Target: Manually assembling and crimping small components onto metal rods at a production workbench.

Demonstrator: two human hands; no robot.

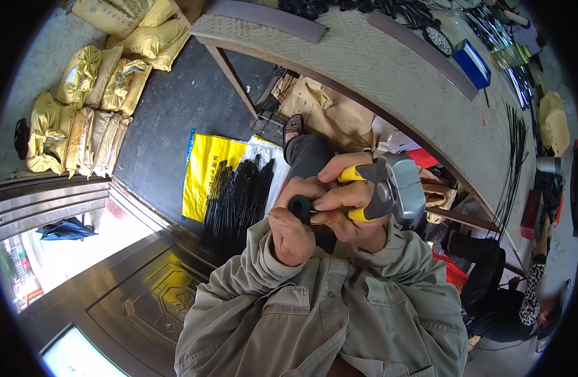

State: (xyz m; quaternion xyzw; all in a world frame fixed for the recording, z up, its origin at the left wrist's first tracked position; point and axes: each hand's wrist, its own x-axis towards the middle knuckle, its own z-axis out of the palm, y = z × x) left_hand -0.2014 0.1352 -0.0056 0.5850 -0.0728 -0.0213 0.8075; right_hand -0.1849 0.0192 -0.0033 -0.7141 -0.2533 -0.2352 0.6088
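Observation:
My left hand (291, 237) is closed on a short black tube-like piece (299, 205), its round hollow end turned up toward me. In my right hand (355, 227) is a pair of pliers (382, 191) with yellow and black handles. Their broad metal head points away to the right. Right fingertips meet the left hand at the black piece, where a tiny bright bit shows between them; I cannot make out what it is. Both hands are close together in front of my chest, above my lap.
Long thin black rods (238, 191) lie on a yellow sack (198, 173) on the floor. A worktable (377, 78) with metal strips, a blue box (472, 65) and black parts stands ahead and right. Full sacks (81, 135) are stacked left. Another person (496, 308) is at lower right.

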